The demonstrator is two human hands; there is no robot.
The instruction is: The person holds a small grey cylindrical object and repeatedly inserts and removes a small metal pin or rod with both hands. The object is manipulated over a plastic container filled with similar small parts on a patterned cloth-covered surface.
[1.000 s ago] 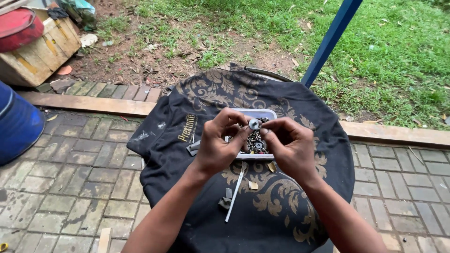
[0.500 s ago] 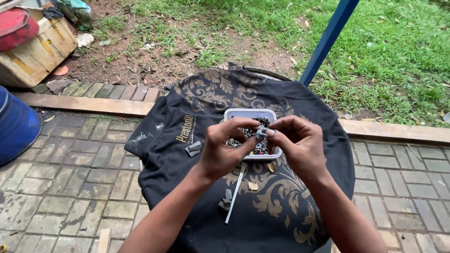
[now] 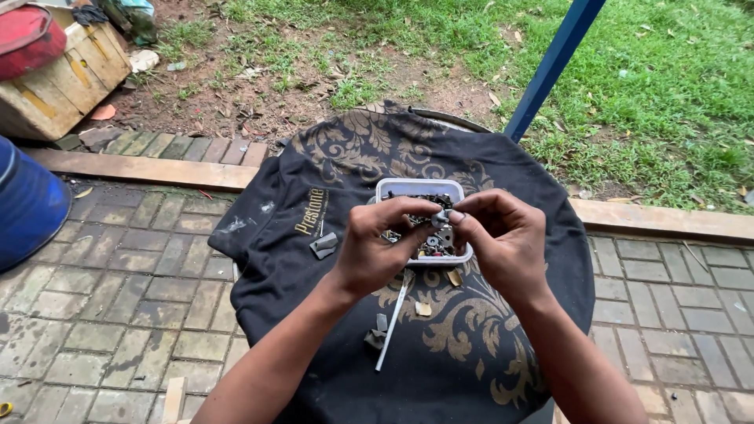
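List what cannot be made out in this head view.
- Small grey metal part, pinched between left hand and right hand: fingers hide its shape.
- Contents of the white plastic tray: hands cover most; pieces too small.
- Red round object: cut off by the frame's left edge.

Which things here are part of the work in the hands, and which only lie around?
In use: left hand, right hand, small metal part, white tray of parts.

Lying about: thin rod, grey piece, blue barrel, wooden crate.
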